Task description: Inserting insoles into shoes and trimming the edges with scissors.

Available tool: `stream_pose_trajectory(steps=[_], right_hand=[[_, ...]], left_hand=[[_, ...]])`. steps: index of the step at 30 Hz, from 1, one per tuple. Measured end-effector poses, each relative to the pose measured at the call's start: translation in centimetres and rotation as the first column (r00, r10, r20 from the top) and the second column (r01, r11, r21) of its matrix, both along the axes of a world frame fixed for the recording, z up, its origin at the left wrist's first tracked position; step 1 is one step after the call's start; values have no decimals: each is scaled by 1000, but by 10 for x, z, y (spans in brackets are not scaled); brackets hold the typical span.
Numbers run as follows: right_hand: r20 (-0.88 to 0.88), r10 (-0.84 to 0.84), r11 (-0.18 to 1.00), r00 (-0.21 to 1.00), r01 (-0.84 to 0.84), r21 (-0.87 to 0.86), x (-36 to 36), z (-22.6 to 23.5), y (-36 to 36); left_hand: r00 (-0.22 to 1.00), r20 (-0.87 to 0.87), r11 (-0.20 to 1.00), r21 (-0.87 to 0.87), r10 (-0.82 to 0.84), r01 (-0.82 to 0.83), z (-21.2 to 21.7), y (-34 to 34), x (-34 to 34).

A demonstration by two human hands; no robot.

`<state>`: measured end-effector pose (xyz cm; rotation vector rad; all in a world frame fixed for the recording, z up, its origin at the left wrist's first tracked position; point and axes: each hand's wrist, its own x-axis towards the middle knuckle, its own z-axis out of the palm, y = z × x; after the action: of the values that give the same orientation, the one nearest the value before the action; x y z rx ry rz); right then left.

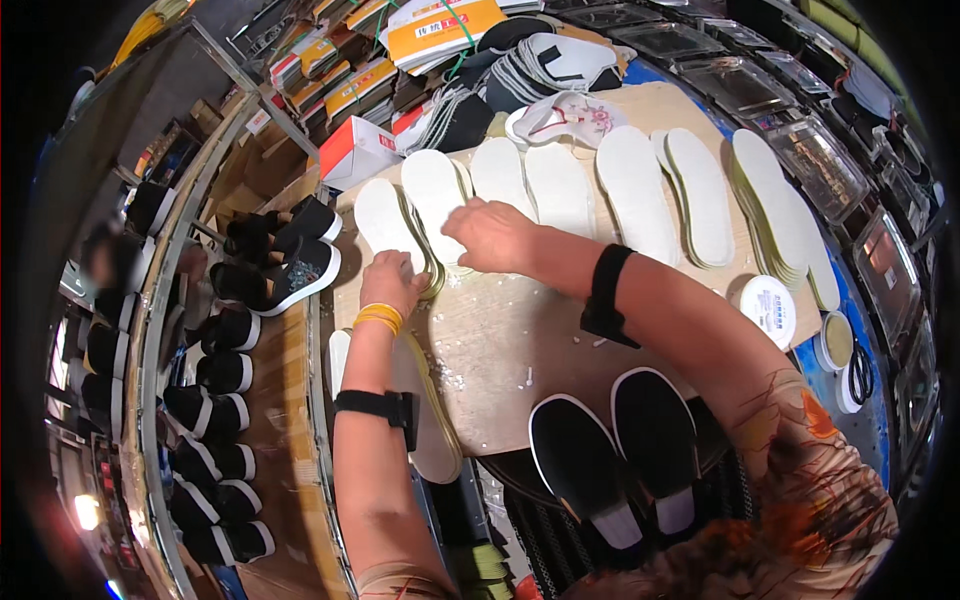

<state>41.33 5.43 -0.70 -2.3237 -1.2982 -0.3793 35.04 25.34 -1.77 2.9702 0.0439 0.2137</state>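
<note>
White insoles lie in stacks in a row across the board. My left hand (pixel 393 280), with yellow bands at the wrist, is closed at the near end of the leftmost white insole (pixel 382 215). Beside it, my right hand (pixel 492 236) reaches in from the right, its curled fingers gripping the edge of the second white insole (pixel 430 180). The fingers partly cover both edges, so how many layers they grip is hidden. Two black slip-on shoes (pixel 575 450) with white edges rest at the board's near edge, in front of my body.
More insoles (pixel 432 410) lie by my left forearm. A round white-lidded tub (pixel 768 310) stands at the right, near black-handled scissors (pixel 858 375). Racked black shoes (pixel 225 415) line the left side. Stacked packages (pixel 440 35) and a red-white box (pixel 357 152) stand behind.
</note>
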Motion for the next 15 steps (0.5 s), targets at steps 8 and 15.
stream_pose_trajectory(steps=[8, 15], right_hand=[[-55, -15, 1000, 998, 14, -17, 8, -26, -1], [47, -300, 851, 953, 245, 465, -14, 28, -31]], left_hand=[[996, 80, 983, 180, -34, 19, -3, -12, 6], [896, 427, 992, -43, 124, -117, 39, 4, -23]])
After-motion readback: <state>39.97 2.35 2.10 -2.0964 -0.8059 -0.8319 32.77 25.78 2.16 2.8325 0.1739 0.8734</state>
